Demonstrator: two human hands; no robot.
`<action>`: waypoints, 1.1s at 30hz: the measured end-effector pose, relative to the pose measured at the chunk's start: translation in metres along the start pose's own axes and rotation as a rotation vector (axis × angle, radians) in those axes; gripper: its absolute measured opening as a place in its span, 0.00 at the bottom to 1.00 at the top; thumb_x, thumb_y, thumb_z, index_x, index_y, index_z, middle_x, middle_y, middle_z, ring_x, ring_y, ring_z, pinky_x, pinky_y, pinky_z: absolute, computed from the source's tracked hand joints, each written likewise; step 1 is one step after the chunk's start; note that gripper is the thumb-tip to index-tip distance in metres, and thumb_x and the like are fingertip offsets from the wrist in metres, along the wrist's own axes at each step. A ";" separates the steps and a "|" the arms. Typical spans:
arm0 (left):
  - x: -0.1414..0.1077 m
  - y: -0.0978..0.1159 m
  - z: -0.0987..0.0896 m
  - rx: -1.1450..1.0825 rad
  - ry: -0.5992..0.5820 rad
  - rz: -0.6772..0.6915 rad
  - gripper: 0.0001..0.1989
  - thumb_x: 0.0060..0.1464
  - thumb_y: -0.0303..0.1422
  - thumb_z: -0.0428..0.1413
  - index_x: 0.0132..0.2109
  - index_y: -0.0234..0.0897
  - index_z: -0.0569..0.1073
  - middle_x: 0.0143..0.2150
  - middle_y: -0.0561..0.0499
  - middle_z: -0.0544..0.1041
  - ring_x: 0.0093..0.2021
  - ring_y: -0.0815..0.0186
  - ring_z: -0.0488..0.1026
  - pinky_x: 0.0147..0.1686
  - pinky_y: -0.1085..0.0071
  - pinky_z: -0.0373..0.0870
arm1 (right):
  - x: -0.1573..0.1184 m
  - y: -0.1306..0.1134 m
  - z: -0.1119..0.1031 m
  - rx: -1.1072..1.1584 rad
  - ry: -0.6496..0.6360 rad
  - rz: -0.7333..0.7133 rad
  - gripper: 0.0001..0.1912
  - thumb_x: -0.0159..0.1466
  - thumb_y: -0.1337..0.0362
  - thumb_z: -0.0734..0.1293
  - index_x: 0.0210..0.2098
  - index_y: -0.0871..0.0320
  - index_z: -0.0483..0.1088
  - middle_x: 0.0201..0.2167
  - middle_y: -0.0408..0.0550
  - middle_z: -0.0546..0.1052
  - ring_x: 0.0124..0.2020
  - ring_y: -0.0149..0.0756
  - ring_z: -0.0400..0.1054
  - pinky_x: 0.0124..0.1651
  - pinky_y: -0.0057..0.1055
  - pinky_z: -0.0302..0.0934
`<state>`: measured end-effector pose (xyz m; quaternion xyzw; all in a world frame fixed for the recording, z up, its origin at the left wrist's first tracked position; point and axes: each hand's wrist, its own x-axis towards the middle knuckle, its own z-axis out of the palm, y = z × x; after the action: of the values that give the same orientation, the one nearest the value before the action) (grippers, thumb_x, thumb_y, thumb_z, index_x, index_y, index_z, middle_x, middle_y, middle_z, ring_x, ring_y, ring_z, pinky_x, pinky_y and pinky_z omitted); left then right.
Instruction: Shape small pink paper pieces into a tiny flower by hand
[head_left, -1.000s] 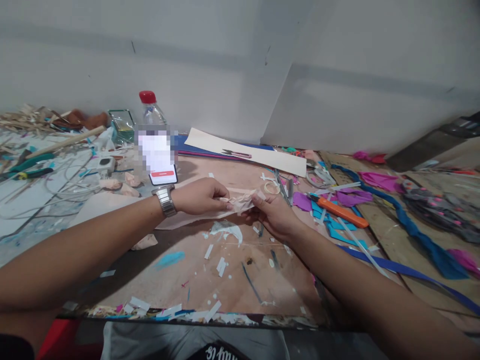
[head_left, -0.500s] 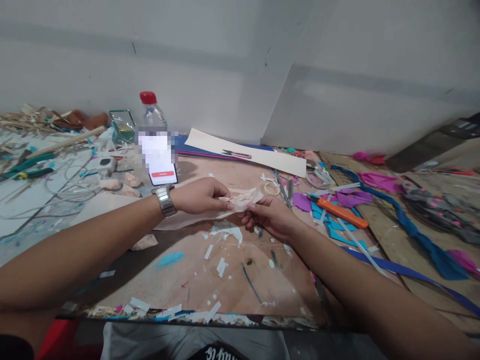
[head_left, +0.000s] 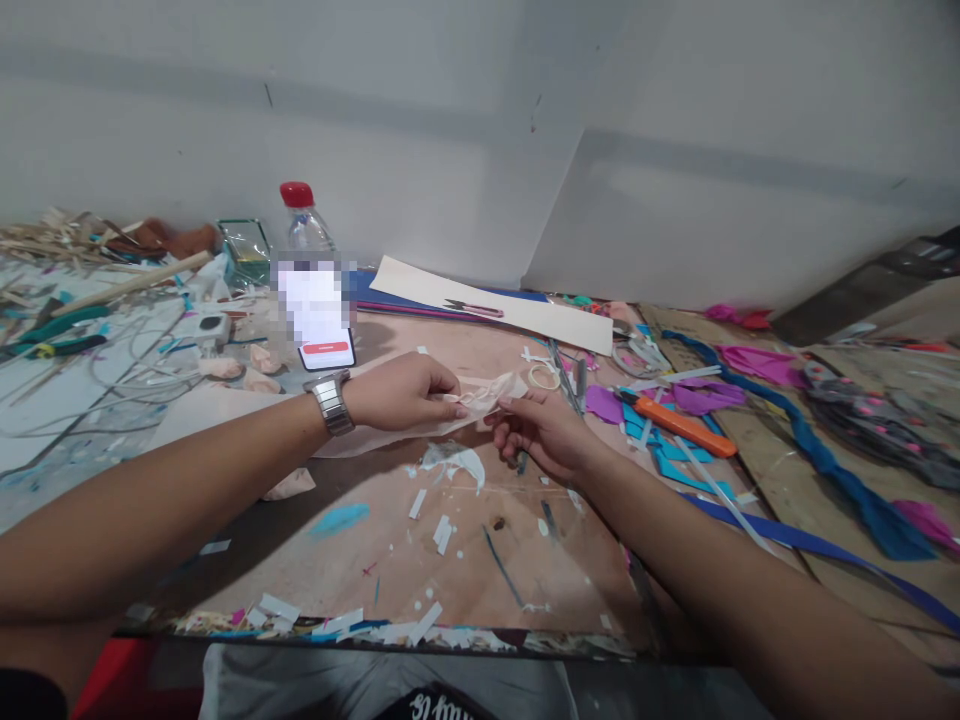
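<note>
A long, pale peach strip (head_left: 390, 432) of thin crinkled material, paper or cloth, lies across the middle of the table and runs left beneath my left forearm. My left hand (head_left: 405, 392), with a metal watch on its wrist, pinches the strip near its gathered right end between thumb and fingers. At that bunched end, my right hand (head_left: 541, 425) holds the edge between thumb and forefinger, its other fingers curled below. Several small folded peach pieces (head_left: 261, 360) of similar material rest to the left. One more folded piece (head_left: 292, 484) sits below my left forearm.
A phone (head_left: 319, 315) leans against a red-capped bottle (head_left: 307, 225). Thread snips (head_left: 474, 309) lie on a cream strip (head_left: 540, 318) at the back. An orange utility knife (head_left: 679, 423), coloured scraps and a blue ribbon (head_left: 817, 450) are on the right; green-handled pliers (head_left: 64, 335) lie left.
My right hand's lower fingers have loosened a little and dropped slightly away from the strip, while its thumb and forefinger stay at the edge. My left hand has barely moved.
</note>
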<state>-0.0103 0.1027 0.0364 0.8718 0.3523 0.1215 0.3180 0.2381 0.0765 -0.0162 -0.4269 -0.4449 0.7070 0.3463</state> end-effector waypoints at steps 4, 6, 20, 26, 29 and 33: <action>0.000 0.000 0.001 0.026 0.021 -0.002 0.20 0.62 0.44 0.57 0.27 0.35 0.68 0.22 0.57 0.60 0.25 0.71 0.54 0.28 0.69 0.47 | 0.001 0.001 0.001 -0.031 0.021 0.017 0.11 0.54 0.61 0.77 0.31 0.63 0.77 0.19 0.47 0.80 0.16 0.30 0.72 0.19 0.20 0.67; -0.001 0.000 0.002 0.023 0.024 0.007 0.20 0.62 0.44 0.57 0.27 0.35 0.70 0.22 0.57 0.61 0.25 0.71 0.55 0.28 0.69 0.47 | 0.001 0.001 0.002 -0.043 0.013 0.023 0.11 0.54 0.62 0.77 0.32 0.62 0.76 0.19 0.46 0.80 0.16 0.29 0.72 0.18 0.20 0.66; 0.000 0.000 0.001 -0.057 -0.032 0.006 0.21 0.61 0.47 0.57 0.28 0.35 0.69 0.23 0.58 0.58 0.26 0.71 0.54 0.27 0.70 0.48 | -0.003 0.007 0.001 -0.133 -0.134 0.069 0.25 0.54 0.49 0.81 0.35 0.66 0.79 0.21 0.49 0.80 0.15 0.30 0.70 0.15 0.22 0.63; 0.000 -0.002 -0.002 -0.131 -0.035 0.009 0.23 0.62 0.49 0.56 0.28 0.35 0.67 0.24 0.57 0.58 0.26 0.72 0.54 0.27 0.71 0.49 | -0.005 0.006 0.000 -0.117 -0.183 0.020 0.24 0.56 0.49 0.81 0.35 0.65 0.78 0.23 0.46 0.80 0.17 0.24 0.68 0.19 0.19 0.62; 0.000 -0.003 -0.003 -0.154 -0.041 0.034 0.24 0.63 0.50 0.56 0.28 0.35 0.68 0.24 0.57 0.59 0.26 0.72 0.55 0.26 0.71 0.49 | -0.007 0.004 0.001 -0.110 -0.194 0.018 0.26 0.54 0.47 0.81 0.38 0.65 0.79 0.24 0.47 0.80 0.18 0.26 0.69 0.20 0.20 0.64; 0.001 0.000 0.000 -0.157 -0.021 0.018 0.23 0.62 0.49 0.56 0.28 0.35 0.69 0.24 0.57 0.59 0.26 0.72 0.55 0.27 0.72 0.49 | -0.010 0.003 0.004 -0.114 -0.213 0.050 0.28 0.55 0.45 0.80 0.38 0.66 0.79 0.23 0.47 0.80 0.16 0.27 0.68 0.16 0.22 0.62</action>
<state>-0.0100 0.1031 0.0358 0.8486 0.3303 0.1424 0.3880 0.2378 0.0652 -0.0146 -0.3795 -0.5079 0.7303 0.2542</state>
